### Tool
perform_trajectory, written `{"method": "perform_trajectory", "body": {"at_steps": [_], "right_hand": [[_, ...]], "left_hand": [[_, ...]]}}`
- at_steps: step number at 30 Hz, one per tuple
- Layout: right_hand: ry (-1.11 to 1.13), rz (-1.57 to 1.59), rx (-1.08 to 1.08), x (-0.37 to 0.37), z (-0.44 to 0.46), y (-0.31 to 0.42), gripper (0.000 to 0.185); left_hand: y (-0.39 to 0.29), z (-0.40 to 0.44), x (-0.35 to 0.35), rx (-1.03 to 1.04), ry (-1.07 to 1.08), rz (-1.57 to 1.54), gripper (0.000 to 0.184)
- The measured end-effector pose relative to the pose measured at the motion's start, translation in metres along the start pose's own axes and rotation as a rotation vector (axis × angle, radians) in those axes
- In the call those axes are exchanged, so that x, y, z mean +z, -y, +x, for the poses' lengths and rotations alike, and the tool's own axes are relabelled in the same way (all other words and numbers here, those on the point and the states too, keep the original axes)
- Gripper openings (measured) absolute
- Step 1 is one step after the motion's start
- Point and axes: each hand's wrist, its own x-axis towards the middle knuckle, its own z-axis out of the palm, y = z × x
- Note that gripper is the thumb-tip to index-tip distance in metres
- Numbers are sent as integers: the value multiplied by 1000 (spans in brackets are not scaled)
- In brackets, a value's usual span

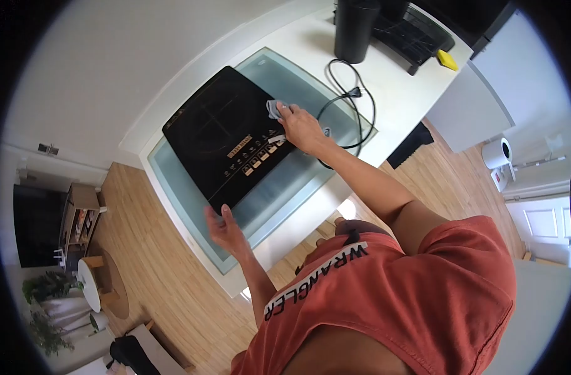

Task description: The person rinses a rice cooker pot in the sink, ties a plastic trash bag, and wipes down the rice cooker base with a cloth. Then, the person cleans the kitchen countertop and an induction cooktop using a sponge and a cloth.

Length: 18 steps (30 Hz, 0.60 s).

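A black induction cooktop (218,119) lies flat on a glass-topped board (270,209) on the white counter. My right hand (303,130) is closed on a grey cloth (273,110), over the cooktop's right edge. A small white strip shows beside that hand near the panel buttons; I cannot tell what it is. My left hand (228,232) is at the cooktop's near left corner, thumb and fingers apart, holding nothing. Whether it touches the corner is unclear, as its fingertips are slightly blurred.
A black power cord (373,112) with its plug loops over the counter (395,87) on the right. Behind it stand a black cylindrical container (355,31), a black rack (410,37) and a yellow sponge (447,60). A wall runs along the far side.
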Motion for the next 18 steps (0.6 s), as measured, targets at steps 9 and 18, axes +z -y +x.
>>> {"method": "perform_trajectory", "body": {"at_steps": [9, 18], "right_hand": [[-551, 772, 125, -168, -37, -71, 25], [-581, 1136, 491, -191, -84, -166, 32]], "left_hand": [[-105, -61, 116, 870, 439, 196, 41], [-53, -100, 273, 813, 991, 810, 46]]}}
